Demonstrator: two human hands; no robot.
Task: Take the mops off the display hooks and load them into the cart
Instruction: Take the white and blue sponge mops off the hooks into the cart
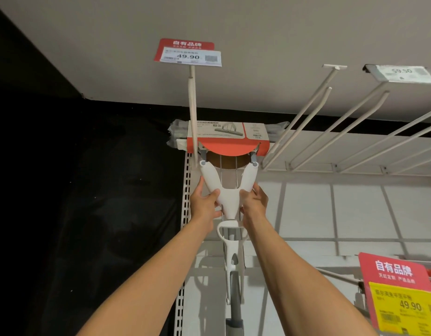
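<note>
Near the centre of the frame a white mop (pixel 230 197) hung head-up from a long display hook (pixel 192 112), its handle running down and out of the bottom edge, so the lower end could not be seen. Both arms reached up from the bottom of the frame. The left hand (pixel 206 198) gripped the left branch of the mop's Y-shaped yoke, thumb curled over the front and the fingers mostly hidden behind the plastic. The right hand (pixel 254 202) gripped the right branch in the same way, its fingertips also out of sight behind the yoke. Above the yoke the mop head sat wrapped in a red and white cardboard sleeve (pixel 227 139), with clear plastic bunched at both ends; the print on the sleeve was too small to read. Where exactly the mop caught on the hook was hidden behind the sleeve. At the hook's front end a red price tag (pixel 187 52) read 49.90. In the upper right, bare hooks (pixel 313 120) stuck out from the wire rack, one carrying a blurred tag (pixel 401 73). At the lower right a red and yellow sign (pixel 401 292) was cut off by the frame edge. The left side of the frame was dark and unreadable.
</note>
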